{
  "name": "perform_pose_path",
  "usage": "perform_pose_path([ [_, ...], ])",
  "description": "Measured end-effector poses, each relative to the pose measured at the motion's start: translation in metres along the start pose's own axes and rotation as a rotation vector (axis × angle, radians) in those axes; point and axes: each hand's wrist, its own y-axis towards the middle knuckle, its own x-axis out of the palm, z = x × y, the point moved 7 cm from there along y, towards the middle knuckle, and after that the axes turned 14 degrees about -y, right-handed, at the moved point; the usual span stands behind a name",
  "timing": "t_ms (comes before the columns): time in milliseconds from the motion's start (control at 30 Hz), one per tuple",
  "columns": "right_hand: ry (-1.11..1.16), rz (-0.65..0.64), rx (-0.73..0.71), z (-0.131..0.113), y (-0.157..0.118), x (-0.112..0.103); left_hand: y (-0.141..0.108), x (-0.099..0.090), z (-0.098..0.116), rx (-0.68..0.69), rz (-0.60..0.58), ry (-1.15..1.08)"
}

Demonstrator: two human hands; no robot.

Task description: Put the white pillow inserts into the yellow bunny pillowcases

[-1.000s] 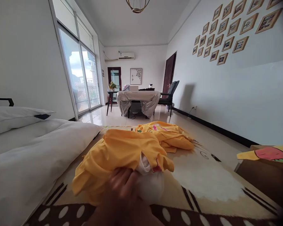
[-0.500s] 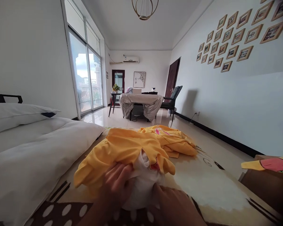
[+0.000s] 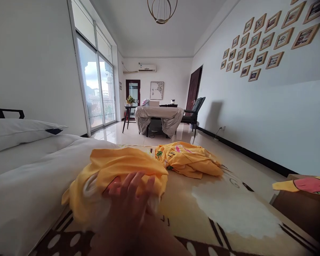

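A crumpled yellow garment [image 3: 128,158] with a white part [image 3: 92,204] and a small red patch lies bunched on the bed in front of me. My left hand [image 3: 130,193] rests over its near side, fingers spread and slightly bent against the cloth. From the lower right my right hand [image 3: 152,220] reaches in beneath the left one; its fingers are hidden by the left hand and the fabric. Just beyond, to the right, lies a second yellow garment [image 3: 189,160] with pink and green print, touched by neither hand.
The cream bed cover [image 3: 181,209] has a sheep picture and a brown dotted band. White bedding [image 3: 29,185] is piled at the left. A brown box [image 3: 296,209] with a yellow and pink cloth over it stands at the right. A covered table [image 3: 160,112] is farther off.
The near garment has shifted left, its cloth now folded over more of the white part. My right hand has moved left, under the left hand. The second garment stays put.
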Motion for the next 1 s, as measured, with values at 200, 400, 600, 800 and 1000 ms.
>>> perform_pose_path([
  [200,0.123,-0.088,-0.067,-0.026,0.004,0.02,-0.013,0.031,-0.036,-0.194,-0.448,-0.049],
  [400,0.481,-0.231,-0.143,0.001,-0.011,-0.002,-0.008,0.03,-0.056,-0.391,-0.558,-0.152],
  [600,0.423,-0.279,0.521,0.103,-0.03,0.0,-0.005,0.023,-0.056,-0.275,-0.496,-0.175],
  [800,0.084,-0.241,0.536,0.132,-0.047,0.037,0.006,-0.002,-0.029,-0.056,-0.249,-0.254],
  [1000,0.18,-0.183,0.597,0.139,-0.056,0.054,0.013,-0.042,-0.007,0.016,0.038,-0.412],
])
